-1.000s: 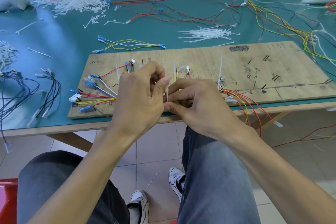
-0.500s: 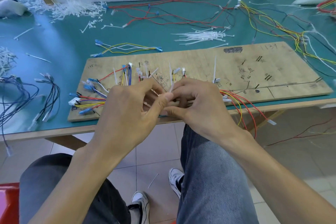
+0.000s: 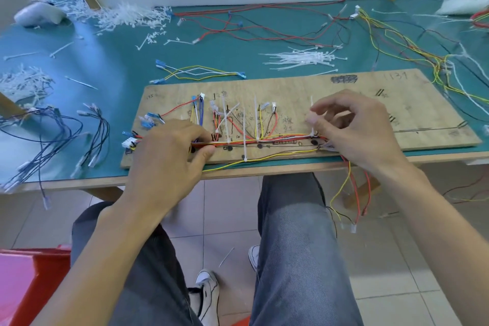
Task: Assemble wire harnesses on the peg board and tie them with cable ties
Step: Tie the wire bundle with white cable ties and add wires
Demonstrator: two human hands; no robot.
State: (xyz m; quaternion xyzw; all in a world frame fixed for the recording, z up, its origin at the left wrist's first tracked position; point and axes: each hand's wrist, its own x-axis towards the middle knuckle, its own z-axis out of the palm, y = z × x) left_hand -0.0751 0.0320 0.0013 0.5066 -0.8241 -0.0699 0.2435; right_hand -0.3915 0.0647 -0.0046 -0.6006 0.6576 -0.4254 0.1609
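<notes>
Harness tying on the peg board, both hands engaged.

The peg board [image 3: 291, 87] lies flat at the near edge of the green worktop [image 3: 119, 61]. The wire harness [image 3: 264, 139], made of red, orange and yellow strands, runs left to right along the board's near part. Left hand [image 3: 169, 159]: grip clamped on the harness towards its left end, thumb beneath and fingers over. Right hand [image 3: 354, 135]: grip together on the tail of an upright cable tie [image 3: 312, 114] at the harness's right part, thumb and forefinger pinching; there is slight blur there. Further ties [image 3: 244, 132] stand up along the harness between the hands. One yellow wire [image 3: 264, 158] lies apart, nearer the board's edge. Harness ends hang off the worktop below the right wrist. A heap of loose ties [image 3: 301, 58] lies on the worktop behind the board.
</notes>
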